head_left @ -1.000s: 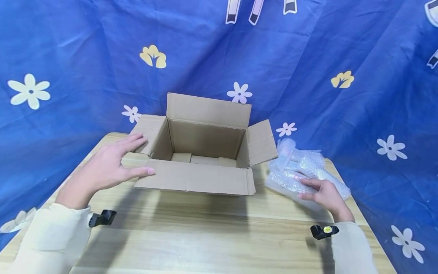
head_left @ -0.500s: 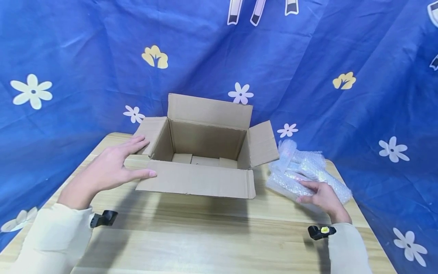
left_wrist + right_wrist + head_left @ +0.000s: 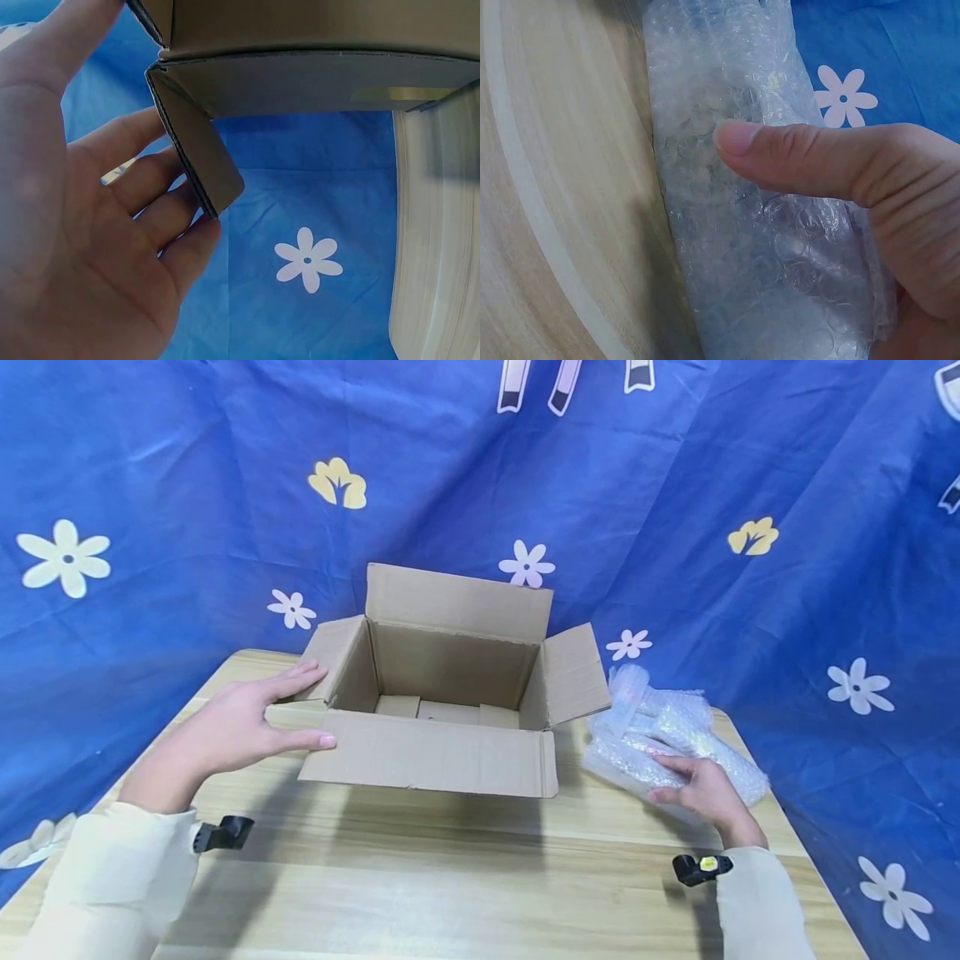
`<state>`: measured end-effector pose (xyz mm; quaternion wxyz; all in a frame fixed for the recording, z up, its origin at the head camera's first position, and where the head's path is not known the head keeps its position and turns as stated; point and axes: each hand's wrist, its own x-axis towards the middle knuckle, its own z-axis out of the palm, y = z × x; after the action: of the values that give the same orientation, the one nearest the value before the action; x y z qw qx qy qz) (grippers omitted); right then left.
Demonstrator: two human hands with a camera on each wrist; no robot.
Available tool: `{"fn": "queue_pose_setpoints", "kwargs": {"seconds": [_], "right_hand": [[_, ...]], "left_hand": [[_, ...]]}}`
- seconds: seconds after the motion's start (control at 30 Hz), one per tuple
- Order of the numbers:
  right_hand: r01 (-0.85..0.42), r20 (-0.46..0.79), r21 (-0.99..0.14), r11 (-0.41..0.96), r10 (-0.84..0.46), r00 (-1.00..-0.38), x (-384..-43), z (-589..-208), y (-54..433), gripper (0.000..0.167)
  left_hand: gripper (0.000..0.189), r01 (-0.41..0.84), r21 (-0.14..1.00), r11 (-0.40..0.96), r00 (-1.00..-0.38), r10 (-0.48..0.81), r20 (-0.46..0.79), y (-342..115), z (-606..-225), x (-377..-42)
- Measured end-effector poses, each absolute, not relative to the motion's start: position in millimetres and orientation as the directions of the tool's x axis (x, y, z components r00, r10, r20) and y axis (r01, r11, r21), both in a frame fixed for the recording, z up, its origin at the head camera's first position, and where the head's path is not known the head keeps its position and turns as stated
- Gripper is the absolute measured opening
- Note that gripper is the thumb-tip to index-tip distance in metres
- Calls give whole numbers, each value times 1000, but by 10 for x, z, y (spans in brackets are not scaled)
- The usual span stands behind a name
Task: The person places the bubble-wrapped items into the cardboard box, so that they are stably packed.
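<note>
Open brown cardboard box (image 3: pixel 450 668): stood near the far edge of the pale wood-grain table (image 3: pixel 420 893), with its flaps spread outward and part of its floor seen inside.
Off-white left sleeve (image 3: pixel 112 877): a small black device (image 3: pixel 223 833) is worn at its cuff.
Bare left hand (image 3: pixel 232 727): thumb and fingers are spread apart; the fingers are rested on the box's left flap (image 3: pixel 335 647), and the thumb is laid at the left edge of the front flap (image 3: pixel 435 756) (in the left wrist view the fingertips are partly covered by cardboard).
Back flap (image 3: pixel 459 602): raised, with the flower-printed blue cloth (image 3: pixel 442 468) hung behind it.
Right flap (image 3: pixel 576 672): slanted outward, its tip beside the wrap (whether they touch cannot be told).
Clear bubble-wrapped bundle (image 3: pixel 675 722): laid on the table, right of the box; its contents are blurred by the plastic.
Bare right hand (image 3: pixel 705 793): clamped on the bundle's near part, well apart from the other hand, with the thumb pressed across the wrap and most fingers hidden.
Off-white right sleeve (image 3: pixel 761 902): another black device (image 3: pixel 702 869) is worn there.
</note>
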<state>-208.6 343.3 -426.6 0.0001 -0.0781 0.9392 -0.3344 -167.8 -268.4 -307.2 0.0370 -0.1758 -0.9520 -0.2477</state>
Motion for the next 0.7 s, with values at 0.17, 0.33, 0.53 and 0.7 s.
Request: {"fn": "queue_pose_setpoints", "kwargs": {"seconds": [0.17, 0.33, 0.53, 0.7], "right_hand": [[-164, 65, -594, 788, -156, -986, -2106, -4296, 3457, 68], [-165, 77, -594, 787, -148, -986, -2118, -4289, 3434, 67], [-182, 99, -584, 791, -153, -983, -2095, -4285, 3448, 62], [-188, 95, -580, 792, -163, -982, -2071, -4270, 3473, 60]], "left_hand": [[96, 351, 477, 806, -935, 328, 133, -2707, -3071, -1708], [97, 352, 484, 801, -934, 333, 128, -2718, -3032, -1714], [99, 346, 505, 791, -936, 331, 122, -2719, -3054, -1727], [100, 340, 513, 788, -937, 329, 116, -2720, -3064, -1717]]}}
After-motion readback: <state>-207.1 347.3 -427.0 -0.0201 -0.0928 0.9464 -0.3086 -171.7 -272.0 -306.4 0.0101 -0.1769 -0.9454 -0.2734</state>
